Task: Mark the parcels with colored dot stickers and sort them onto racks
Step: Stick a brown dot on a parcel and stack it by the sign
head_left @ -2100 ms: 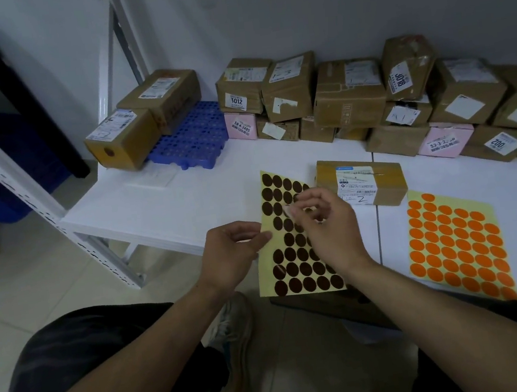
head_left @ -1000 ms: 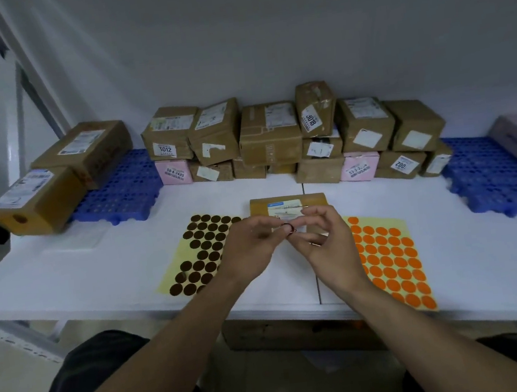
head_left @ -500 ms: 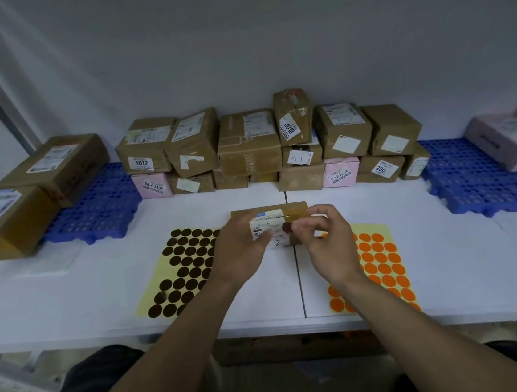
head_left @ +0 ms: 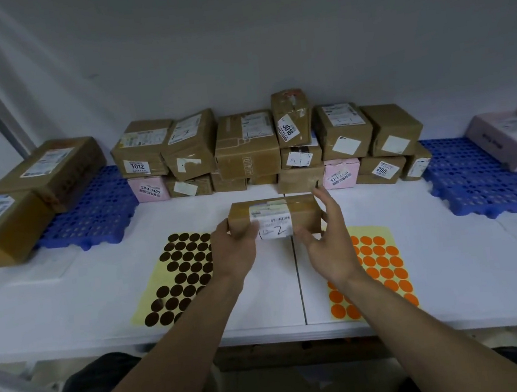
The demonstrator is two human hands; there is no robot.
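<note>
A small brown parcel (head_left: pixel 301 212) with a white label marked "2" sits at the middle of the white shelf (head_left: pixel 69 298). My left hand (head_left: pixel 234 253) grips its left end, thumb on the front face. At the parcel's right end is my right hand (head_left: pixel 330 245), fingers spread and straight, holding nothing. A yellow sheet of brown dot stickers (head_left: pixel 181 269) lies to the left, partly under my left wrist. The sheet of orange dot stickers (head_left: pixel 380 262) lies to the right, partly under my right wrist.
A pile of several brown and pink parcels (head_left: pixel 245 145) stands along the back wall. The blue pallet at the left (head_left: pixel 97 207) carries two large brown boxes (head_left: pixel 48 171). The blue pallet at the right (head_left: pixel 474 177) carries a pink box (head_left: pixel 508 141).
My hands peeled a brown dot from the sheet and brought it to the parcel's label. Now my left hand grips the parcel's left end and my right hand has opened beside its right end.
</note>
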